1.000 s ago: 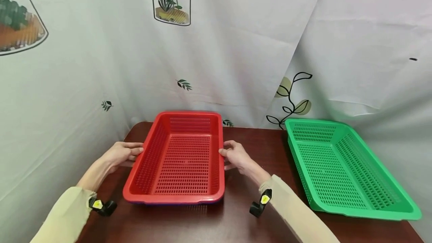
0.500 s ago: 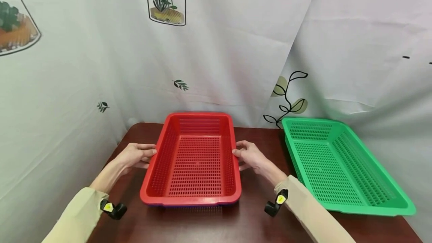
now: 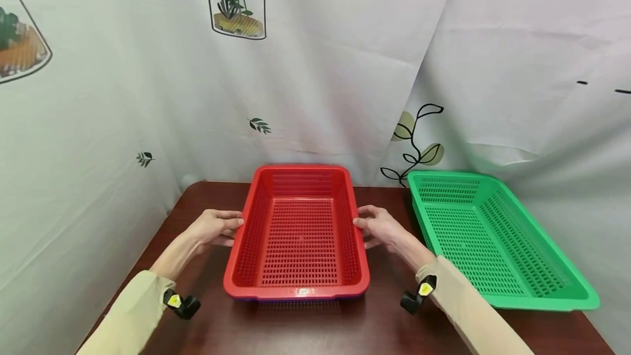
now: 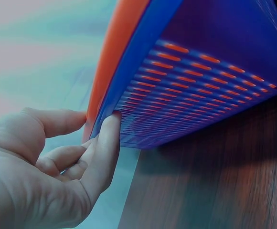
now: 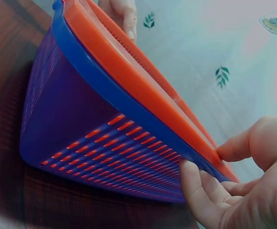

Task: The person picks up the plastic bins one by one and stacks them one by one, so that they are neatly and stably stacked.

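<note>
A red perforated plastic basket [image 3: 300,242] sits nested inside a blue one [image 4: 224,28], whose slotted side shows in both wrist views. My left hand [image 3: 217,227] pinches the stacked rims at the left side. In the left wrist view its thumb touches the red rim, with a finger under the blue rim. On the opposite side my right hand [image 3: 379,227] grips both rims the same way, as the right wrist view shows. Nothing lies inside the red basket. Whether the blue basket's bottom touches the table all along is hard to tell.
A green perforated basket [image 3: 493,245] stands at the right of the dark brown wooden table [image 3: 276,333]. Behind and to the left hangs a pale cloth [image 3: 315,70] printed with plants and jars. Each wrist wears a small black camera.
Both hands have moved the stacked red and blue baskets to the right, nearer the green basket. The view has shifted slightly too. The hold on the rims looks the same.
</note>
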A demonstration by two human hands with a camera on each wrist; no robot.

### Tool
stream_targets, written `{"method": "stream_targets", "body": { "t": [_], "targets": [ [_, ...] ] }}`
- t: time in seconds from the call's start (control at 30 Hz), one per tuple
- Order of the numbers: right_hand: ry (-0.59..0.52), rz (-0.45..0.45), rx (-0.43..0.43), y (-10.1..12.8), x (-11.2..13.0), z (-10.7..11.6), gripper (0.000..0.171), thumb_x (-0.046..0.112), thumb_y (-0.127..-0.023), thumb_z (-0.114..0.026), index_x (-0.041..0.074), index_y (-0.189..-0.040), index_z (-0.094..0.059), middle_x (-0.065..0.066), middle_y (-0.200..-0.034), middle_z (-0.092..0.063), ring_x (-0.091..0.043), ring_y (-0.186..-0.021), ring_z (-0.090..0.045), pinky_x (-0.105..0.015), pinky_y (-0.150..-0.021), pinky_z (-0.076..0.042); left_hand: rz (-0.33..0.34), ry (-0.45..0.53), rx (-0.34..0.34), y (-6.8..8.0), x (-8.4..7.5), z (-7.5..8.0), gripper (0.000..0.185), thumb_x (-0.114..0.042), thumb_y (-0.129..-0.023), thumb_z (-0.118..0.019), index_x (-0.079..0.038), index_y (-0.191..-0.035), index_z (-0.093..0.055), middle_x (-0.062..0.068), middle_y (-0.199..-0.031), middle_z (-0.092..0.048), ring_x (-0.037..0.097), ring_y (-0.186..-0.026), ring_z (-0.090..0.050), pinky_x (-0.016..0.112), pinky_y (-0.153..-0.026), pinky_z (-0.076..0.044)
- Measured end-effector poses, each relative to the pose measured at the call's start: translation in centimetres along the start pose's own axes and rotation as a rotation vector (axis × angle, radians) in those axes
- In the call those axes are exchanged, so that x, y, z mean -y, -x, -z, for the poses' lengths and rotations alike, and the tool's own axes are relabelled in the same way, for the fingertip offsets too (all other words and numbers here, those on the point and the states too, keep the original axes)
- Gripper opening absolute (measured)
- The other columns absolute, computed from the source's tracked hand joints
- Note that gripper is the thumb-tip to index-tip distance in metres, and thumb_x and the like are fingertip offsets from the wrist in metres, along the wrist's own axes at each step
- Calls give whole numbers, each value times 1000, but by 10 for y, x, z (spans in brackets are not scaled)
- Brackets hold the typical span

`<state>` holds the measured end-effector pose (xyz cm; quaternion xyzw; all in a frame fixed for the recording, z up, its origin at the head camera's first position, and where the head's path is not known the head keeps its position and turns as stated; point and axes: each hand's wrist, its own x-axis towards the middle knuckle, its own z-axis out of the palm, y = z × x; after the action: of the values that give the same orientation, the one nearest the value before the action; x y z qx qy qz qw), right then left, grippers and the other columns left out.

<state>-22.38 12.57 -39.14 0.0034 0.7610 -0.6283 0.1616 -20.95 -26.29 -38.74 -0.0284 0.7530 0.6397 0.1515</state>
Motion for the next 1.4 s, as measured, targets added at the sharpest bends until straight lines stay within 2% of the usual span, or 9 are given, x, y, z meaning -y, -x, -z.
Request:
{"method": "stream_targets", "body": {
  "t": [0.5, 0.87, 1.1, 1.3, 1.4],
  "targets": [
    [-3, -3, -9, 5, -5, 25, 40, 9, -88, -56, 1, -124, -42, -18, -87, -63, -30, -72, -64, -46, -56, -54, -22, 1, 26, -14, -5, -24, 49, -12, -86, -62, 9, -126, -44, 19, -89, -65, 28, -75, -65, 42, -65, -54],
    [36, -17, -25, 9, -4, 34, 39, 10, -88, -56, 2, -124, -42, -18, -87, -63, -30, -73, -64, -45, -56, -54, -14, 10, 27, -16, -8, -34, 47, -12, -85, -63, 8, -124, -47, 19, -87, -65, 28, -74, -64, 42, -65, -54],
    [35, -13, -31, 10, -5, 36, 39, 11, -88, -56, 1, -124, -42, -17, -86, -63, -29, -72, -64, -45, -56, -54, -31, -1, 34, -19, -6, -35, 51, -15, -85, -64, 8, -126, -45, 18, -89, -65, 28, -75, -64, 42, -65, -54],
    [89, -12, -53, 14, -3, 42, 38, 15, -88, -58, 0, -121, -45, -15, -88, -64, -26, -73, -64, -40, -55, -54, -19, -33, 1, -21, -3, -36, 51, -18, -85, -64, 10, -123, -46, 19, -87, -65, 28, -76, -65, 41, -64, -54],
    [139, 11, -69, 17, -1, 48, 37, 15, -88, -58, -2, -119, -47, -16, -90, -63, -26, -74, -64, -39, -54, -54, -39, -118, -72, -20, -5, -36, 55, -23, -84, -65, 10, -123, -47, 20, -90, -64, 27, -77, -65, 42, -65, -54]
  ]
}}
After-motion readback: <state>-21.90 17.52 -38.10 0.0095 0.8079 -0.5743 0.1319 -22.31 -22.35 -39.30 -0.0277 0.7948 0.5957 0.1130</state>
